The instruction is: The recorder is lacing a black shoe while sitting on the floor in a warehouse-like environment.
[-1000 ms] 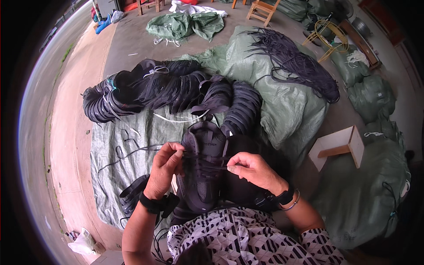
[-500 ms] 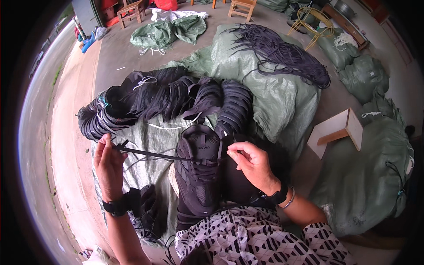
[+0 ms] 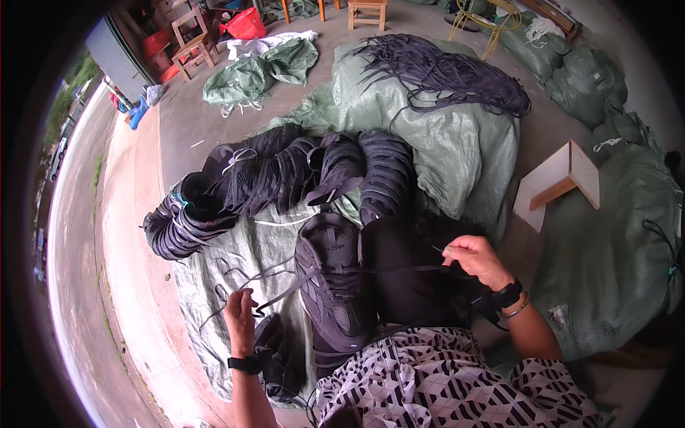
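A black shoe upper rests on my lap, toe pointing away from me. A dark lace runs through its eyelets and is stretched out to both sides. My right hand pinches one lace end to the right of the shoe. My left hand grips the other lace end low on the left, close to a small dark heap of shoe parts.
A long row of stacked black shoe uppers curves across a green tarp. A pile of dark laces lies on a green sack behind. A white wooden stool lies tipped at right among green sacks.
My left hand has pulled the lace out from the shoe and dropped lower on the left. My right hand has moved out to the right, drawing the lace taut.
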A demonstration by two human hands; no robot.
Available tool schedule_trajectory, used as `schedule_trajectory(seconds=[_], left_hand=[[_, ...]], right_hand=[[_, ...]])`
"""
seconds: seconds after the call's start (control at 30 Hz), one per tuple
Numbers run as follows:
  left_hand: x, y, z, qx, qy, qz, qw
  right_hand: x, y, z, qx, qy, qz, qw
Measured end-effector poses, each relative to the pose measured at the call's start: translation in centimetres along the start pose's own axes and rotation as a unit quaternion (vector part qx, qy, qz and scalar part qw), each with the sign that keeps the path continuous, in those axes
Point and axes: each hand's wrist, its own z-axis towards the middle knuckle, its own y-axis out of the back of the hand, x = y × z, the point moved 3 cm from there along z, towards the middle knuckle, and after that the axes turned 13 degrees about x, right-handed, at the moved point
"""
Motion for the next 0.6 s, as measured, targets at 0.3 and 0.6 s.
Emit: schedule_trajectory(seconds=[0.3, 0.6], left_hand=[[-9.0, -6.5, -0.6, 0.007, -0.239, -0.013, 0.971], [-10.3, -10.1, -1.3, 0.12, -0.129, -0.149, 0.973]], right_hand=[[4.1, -4.9, 1.9, -0.009, 0.238, -0.17, 0.956], [3.2, -10.8, 4.0, 0.039, 0.308, -0.362, 0.879]])
